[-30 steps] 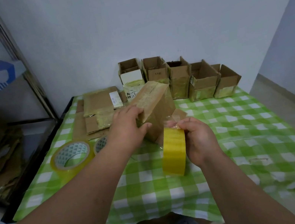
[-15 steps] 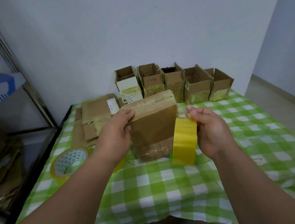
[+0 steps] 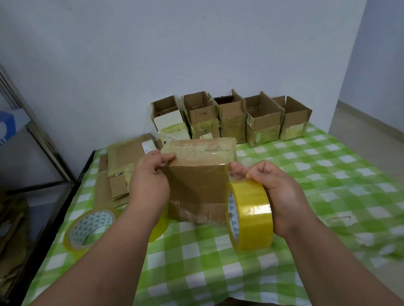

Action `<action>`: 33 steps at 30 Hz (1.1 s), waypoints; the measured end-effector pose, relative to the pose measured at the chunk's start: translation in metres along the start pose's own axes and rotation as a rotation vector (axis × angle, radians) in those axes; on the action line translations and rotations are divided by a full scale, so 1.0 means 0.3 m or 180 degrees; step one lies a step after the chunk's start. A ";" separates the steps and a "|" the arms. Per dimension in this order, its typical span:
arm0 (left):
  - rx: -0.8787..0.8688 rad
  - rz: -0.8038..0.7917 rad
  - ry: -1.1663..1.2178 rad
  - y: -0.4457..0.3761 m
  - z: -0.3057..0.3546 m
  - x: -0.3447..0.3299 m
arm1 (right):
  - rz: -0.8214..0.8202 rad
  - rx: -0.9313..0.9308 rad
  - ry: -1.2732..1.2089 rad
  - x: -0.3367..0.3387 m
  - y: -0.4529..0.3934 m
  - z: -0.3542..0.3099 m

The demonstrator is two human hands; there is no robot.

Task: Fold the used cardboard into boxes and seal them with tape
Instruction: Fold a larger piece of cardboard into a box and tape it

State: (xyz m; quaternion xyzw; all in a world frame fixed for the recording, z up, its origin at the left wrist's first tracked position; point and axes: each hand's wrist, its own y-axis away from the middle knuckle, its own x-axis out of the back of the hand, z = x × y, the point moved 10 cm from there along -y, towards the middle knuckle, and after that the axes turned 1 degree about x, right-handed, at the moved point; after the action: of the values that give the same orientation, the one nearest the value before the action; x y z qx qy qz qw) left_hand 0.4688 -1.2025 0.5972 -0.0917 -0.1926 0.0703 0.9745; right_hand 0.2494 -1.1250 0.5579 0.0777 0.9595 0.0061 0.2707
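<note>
Along the far table edge, five open boxes [image 3: 230, 118] are standing in a row, flattened cardboard [image 3: 127, 162] lying left. Mid-table, the left hand [image 3: 151, 185] is gripping the closed box [image 3: 200, 180], its long axis running left-right. The right hand [image 3: 280, 193] is clutching an upright tape roll [image 3: 250, 214] beside it.

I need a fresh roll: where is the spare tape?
In the head view, the spare tape roll lies flat on the checked tablecloth, left of the left hand.
</note>
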 end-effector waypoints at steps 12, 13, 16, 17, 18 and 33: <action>0.0293 -0.0621 -0.0386 0.018 -0.039 -0.106 | 0.0256 0.0011 -0.0116 0.074 -0.020 -0.067; 0.0230 -0.0629 -0.0465 0.019 -0.037 -0.111 | 0.0229 -0.0023 -0.0090 0.075 -0.032 -0.073; -0.0108 -0.0517 -0.0821 0.029 0.004 -0.119 | 0.0107 -0.0169 0.0083 0.069 -0.057 -0.076; -0.0224 -0.0440 -0.1019 0.034 0.020 -0.118 | 0.0082 -0.0198 0.0107 0.072 -0.065 -0.072; -0.0282 -0.0398 -0.1234 0.043 0.033 -0.120 | 0.0084 -0.0224 0.0148 0.080 -0.074 -0.065; -0.0559 -0.0646 -0.1475 0.108 0.064 -0.216 | -0.0236 -0.0382 0.0022 0.082 -0.098 -0.019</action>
State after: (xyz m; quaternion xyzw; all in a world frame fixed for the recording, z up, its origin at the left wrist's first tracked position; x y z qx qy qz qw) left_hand 0.3988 -1.1792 0.5846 -0.1376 -0.4241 -0.0256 0.8948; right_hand 0.2216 -1.1500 0.5485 0.0257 0.9606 0.0538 0.2716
